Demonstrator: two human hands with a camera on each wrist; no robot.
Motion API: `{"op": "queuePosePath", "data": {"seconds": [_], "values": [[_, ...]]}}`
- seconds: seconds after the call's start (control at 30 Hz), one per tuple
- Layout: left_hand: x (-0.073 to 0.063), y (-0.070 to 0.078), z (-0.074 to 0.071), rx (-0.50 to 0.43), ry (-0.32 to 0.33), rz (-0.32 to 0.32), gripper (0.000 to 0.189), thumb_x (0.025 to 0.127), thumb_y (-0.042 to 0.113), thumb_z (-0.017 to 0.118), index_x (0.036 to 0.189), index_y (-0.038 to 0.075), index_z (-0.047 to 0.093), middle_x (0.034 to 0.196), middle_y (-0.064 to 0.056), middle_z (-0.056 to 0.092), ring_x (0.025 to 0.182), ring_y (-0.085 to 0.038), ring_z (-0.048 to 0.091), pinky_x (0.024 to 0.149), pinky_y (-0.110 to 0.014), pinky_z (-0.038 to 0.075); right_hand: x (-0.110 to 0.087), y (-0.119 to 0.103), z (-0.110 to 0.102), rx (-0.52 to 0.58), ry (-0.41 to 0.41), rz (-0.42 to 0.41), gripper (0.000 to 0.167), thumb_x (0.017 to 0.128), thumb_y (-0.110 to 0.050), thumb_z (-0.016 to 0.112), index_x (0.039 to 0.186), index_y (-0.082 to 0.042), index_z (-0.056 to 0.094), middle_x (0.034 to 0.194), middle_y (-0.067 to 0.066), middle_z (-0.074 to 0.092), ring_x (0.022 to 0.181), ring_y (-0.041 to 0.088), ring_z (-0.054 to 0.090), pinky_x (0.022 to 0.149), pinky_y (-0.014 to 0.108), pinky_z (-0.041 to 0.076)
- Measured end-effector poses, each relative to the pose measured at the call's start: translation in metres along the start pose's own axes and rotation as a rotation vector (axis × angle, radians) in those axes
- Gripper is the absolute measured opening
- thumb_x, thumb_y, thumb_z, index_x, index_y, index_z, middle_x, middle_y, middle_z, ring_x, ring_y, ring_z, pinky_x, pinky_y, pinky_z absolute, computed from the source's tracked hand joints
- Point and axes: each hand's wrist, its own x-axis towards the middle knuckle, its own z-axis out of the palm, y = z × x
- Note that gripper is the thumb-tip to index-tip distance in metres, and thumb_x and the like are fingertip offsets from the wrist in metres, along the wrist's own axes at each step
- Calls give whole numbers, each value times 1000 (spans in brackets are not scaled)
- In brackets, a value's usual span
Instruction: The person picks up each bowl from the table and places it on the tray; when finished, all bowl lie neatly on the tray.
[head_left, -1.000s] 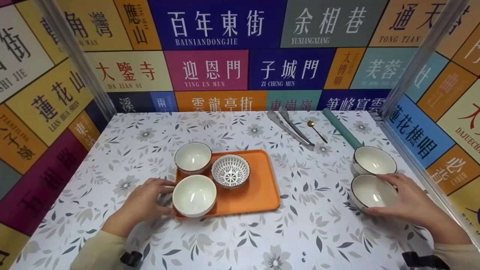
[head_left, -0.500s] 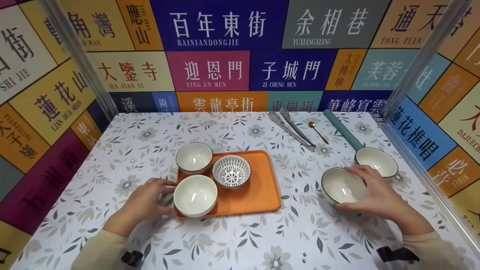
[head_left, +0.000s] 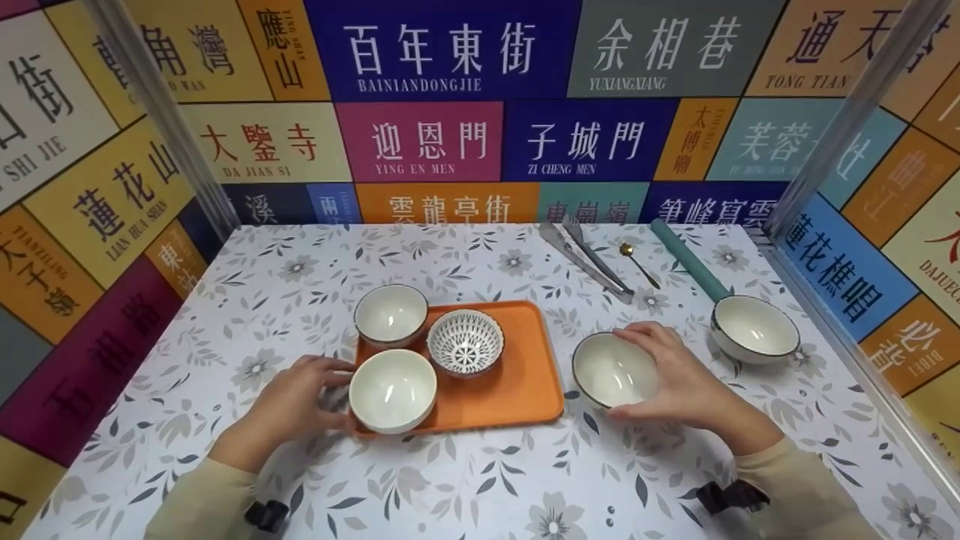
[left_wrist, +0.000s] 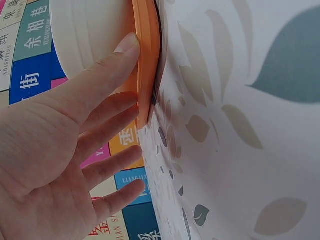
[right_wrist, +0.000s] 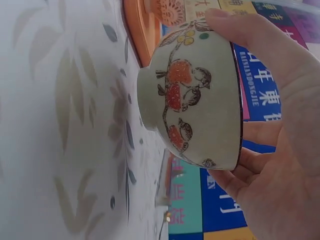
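Observation:
My right hand [head_left: 679,379] grips a cream bowl [head_left: 609,369] with a dark rim, thumb and fingers on opposite sides. It is just right of the orange tray [head_left: 531,367]. In the right wrist view, painted birds decorate this bowl's side [right_wrist: 200,115], and its foot is lifted off the cloth. At the tray's left edge is my left hand [head_left: 296,394]; the left wrist view shows its thumb [left_wrist: 112,57] against the tray's side, the other fingers extended loosely. On the tray sit a plain cream bowl [head_left: 393,391], a dark-rimmed bowl [head_left: 391,315] and a black-patterned bowl [head_left: 465,343].
Another dark-rimmed bowl [head_left: 756,328] stands at the right by a green cylindrical bar [head_left: 690,260]. Metal tongs [head_left: 589,262] and a small gold spoon [head_left: 639,265] lie at the back. Walls printed with signs enclose the floral-covered table [head_left: 450,487].
My right hand has carried the bird-painted bowl left, from in front of the other right-hand bowl to beside the tray. The left hand stays at the tray's edge.

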Motion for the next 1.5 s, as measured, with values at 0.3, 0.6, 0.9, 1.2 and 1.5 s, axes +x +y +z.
{"op": "queuePosePath", "data": {"seconds": [0.3,0.6,0.9,1.2,1.5], "values": [[1,1,0,-22,-20,-35,62,71,26,95,127,12,74,141,-3,65,137,-35,53,110,-60,45,20,-24,22,65,-33,-54,113,50,-42,102,146,-7,56,144,8,51,132,31,50,108,61,48],[3,2,-1,-19,-18,-10,61,70,26,95,126,11,75,139,-5,66,135,-35,54,109,-60,46,33,-44,37,106,-74,-76,113,50,-45,101,147,-7,56,145,9,50,133,31,49,110,60,46],[3,4,-1,1,-6,-3,59,71,26,94,125,11,76,138,-4,67,134,-34,54,107,-60,46,41,-52,48,103,-107,-96,115,50,-48,100,148,-9,55,147,6,50,136,29,46,111,60,45],[1,5,-2,-5,-11,-30,61,70,24,95,126,11,75,139,-4,66,135,-35,53,108,-61,46,45,-50,59,143,-153,-91,114,52,-48,100,149,-9,54,149,7,49,139,29,45,113,59,44],[0,4,-1,-14,-32,-67,63,70,25,95,128,12,74,142,-5,64,137,-35,52,111,-63,43,47,-49,61,161,-189,-61,114,53,-50,100,149,-11,54,149,3,48,138,31,46,112,61,44]]}}
